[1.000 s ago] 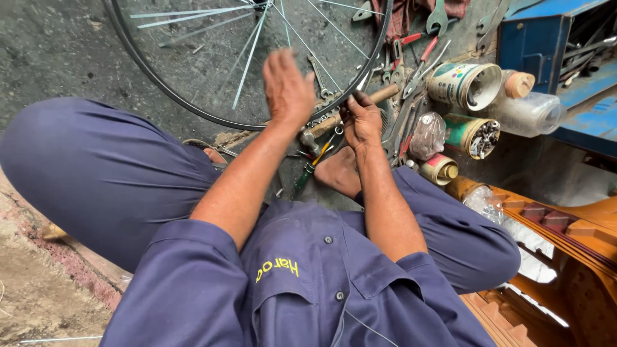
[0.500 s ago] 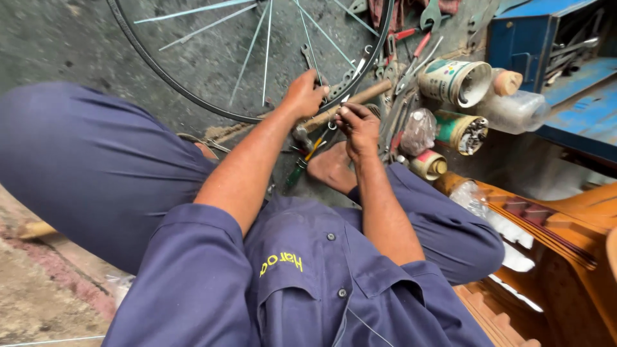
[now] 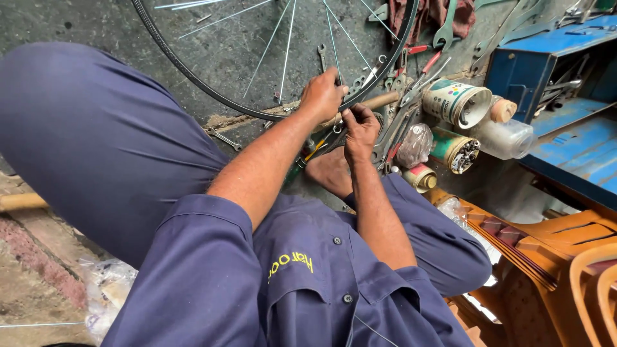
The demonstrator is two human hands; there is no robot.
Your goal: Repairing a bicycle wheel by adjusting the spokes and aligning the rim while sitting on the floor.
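Observation:
A black bicycle wheel rim [image 3: 193, 77] with thin silver spokes lies on the grey concrete floor ahead of me. My left hand [image 3: 321, 96] grips the near edge of the rim, fingers curled over it. My right hand [image 3: 360, 132] sits just beside it, fingers pinched together at the rim, on what looks like a small spoke nipple or tool; the item itself is hidden by the fingers. Both arms reach out over my dark blue trousers and shirt. My bare foot [image 3: 331, 173] rests under the hands.
Pliers and spanners [image 3: 398, 128] lie scattered right of the rim. Tins [image 3: 456, 103], a clear plastic bottle [image 3: 508, 138] and a small bag sit beside a blue metal toolbox [image 3: 553, 71]. An orange plastic chair [image 3: 559, 257] stands at lower right. A plastic bag [image 3: 106, 289] lies at lower left.
My left hand came down from the spokes onto the rim edge and closed on it. My right hand moved up to meet it at the rim. The view tilted slightly.

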